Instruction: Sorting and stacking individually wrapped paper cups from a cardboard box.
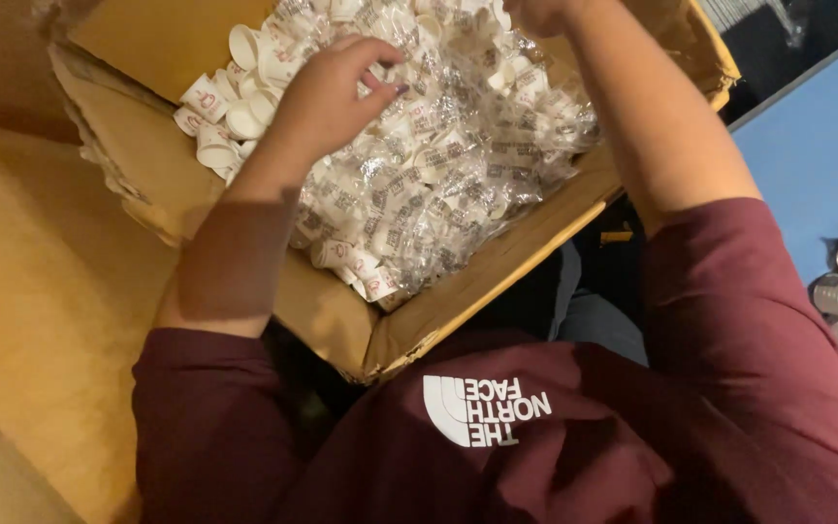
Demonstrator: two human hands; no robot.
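Head view: left hand [327, 92] on wrapped cups [438, 165]; right hand [540, 15] just beyond

Both arms extended forward; left hand [332, 92] fingers curled, palm down; right hand [543, 14] partly cut off at frame top

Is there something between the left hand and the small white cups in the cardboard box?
Partly. The left hand rests on a clear plastic bag covering most cups. Loose cups beside it in the box lie bare.
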